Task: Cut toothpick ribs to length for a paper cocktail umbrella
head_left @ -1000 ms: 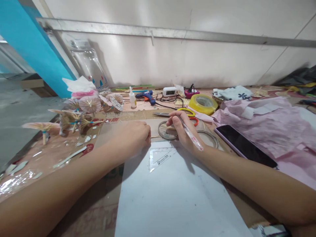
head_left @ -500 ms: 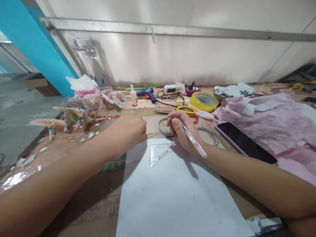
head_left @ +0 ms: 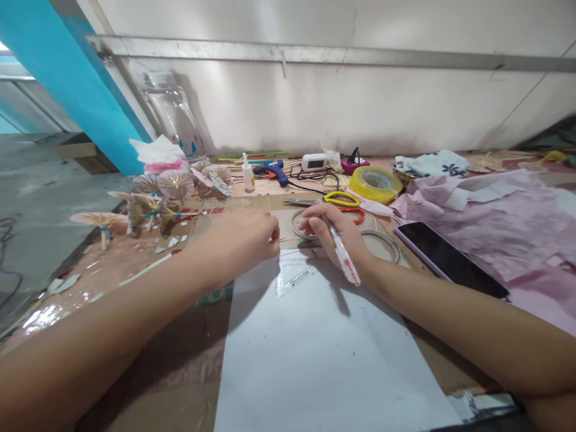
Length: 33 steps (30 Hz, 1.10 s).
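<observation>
My right hand (head_left: pixel 335 235) is closed round a clear-barrelled pen (head_left: pixel 344 259) with red at its rear end; the fingers hide its tip. At the left of the far edge of a white paper sheet (head_left: pixel 333 354), my left hand (head_left: pixel 252 237) is curled shut. Its fingertips face away, so what they hold, if anything, is hidden. Thin sticks (head_left: pixel 286 239) show just to its right. A clear triangular set square (head_left: pixel 282 282) lies on the paper between the hands. Behind and beside my right hand are two thin ring-shaped hoops, the right one (head_left: pixel 390 243) more exposed.
Small paper umbrellas (head_left: pixel 175 183) stand at left. Along the back are a glue bottle (head_left: pixel 248 176), a blue glue gun (head_left: pixel 272 171), yellow-handled scissors (head_left: pixel 341 198) and a tape roll (head_left: pixel 373 185). A phone (head_left: pixel 450 258) and pink cloth (head_left: pixel 486 210) lie at right.
The view has shifted slightly. The pen's rear end has swung left and the pen stands steeper in my right hand. My left hand has edged right, closer to my right hand.
</observation>
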Available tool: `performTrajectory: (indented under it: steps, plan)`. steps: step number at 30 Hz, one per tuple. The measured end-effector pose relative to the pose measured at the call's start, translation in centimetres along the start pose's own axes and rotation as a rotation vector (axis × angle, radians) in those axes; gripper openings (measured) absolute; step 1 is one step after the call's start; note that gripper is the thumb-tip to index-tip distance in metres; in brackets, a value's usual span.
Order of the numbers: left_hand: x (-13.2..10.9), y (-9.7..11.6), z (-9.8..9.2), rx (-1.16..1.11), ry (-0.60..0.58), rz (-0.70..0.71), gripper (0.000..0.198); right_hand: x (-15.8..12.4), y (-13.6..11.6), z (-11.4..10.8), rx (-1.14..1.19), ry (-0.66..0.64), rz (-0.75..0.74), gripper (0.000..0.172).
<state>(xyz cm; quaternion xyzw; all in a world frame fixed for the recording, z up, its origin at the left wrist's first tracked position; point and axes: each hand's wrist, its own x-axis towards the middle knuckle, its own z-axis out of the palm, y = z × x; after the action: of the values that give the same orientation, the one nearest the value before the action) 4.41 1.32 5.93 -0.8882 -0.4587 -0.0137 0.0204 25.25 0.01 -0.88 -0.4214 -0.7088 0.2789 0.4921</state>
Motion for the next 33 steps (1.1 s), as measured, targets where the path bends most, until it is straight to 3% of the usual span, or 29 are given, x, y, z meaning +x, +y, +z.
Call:
performTrajectory:
  steps: [3,6,9,14,18,21,24,27,30,33]
  plan:
    - [-0.2,-0.3,0.9,0.005,0.055,0.040,0.017,-0.2,-0.1,0.1,-0.111,-0.079,-0.206,0.007]
    - [-0.7,-0.3,1.4,0.014,0.076,0.087,0.017,-0.4,-0.1,0.2,-0.138,-0.167,-0.354,0.012]
    - [-1.1,0.0,1.6,0.031,0.127,0.114,0.019,-0.7,0.1,0.3,-0.152,-0.204,-0.316,0.016]
    - [-1.7,0.7,2.8,-0.021,0.217,0.116,0.017,-1.0,0.6,0.4,-0.105,-0.274,-0.125,0.018]
    - [-4.0,1.3,4.1,-0.082,0.307,0.171,0.019,-0.8,0.2,0.3,-0.157,-0.340,-0.117,0.018]
    - [-6.2,2.2,4.4,0.043,0.196,0.339,0.024,-0.5,-0.4,0.3,-0.247,-0.387,-0.228,0.019]
    - [-7.4,3.0,4.4,0.162,0.077,0.404,0.034,-0.4,-0.6,0.3,-0.286,-0.407,-0.303,0.018]
    - [-7.4,3.3,4.4,0.214,0.048,0.395,0.044,-0.6,-0.7,0.3,-0.288,-0.386,-0.267,0.014]
    - [-7.3,3.2,4.6,0.229,0.053,0.391,0.044,-0.8,-0.9,0.4,-0.269,-0.279,-0.170,0.006]
    - [-7.2,3.4,4.6,0.236,0.039,0.382,0.048,-0.9,-1.1,0.4,-0.263,-0.201,-0.069,0.017]
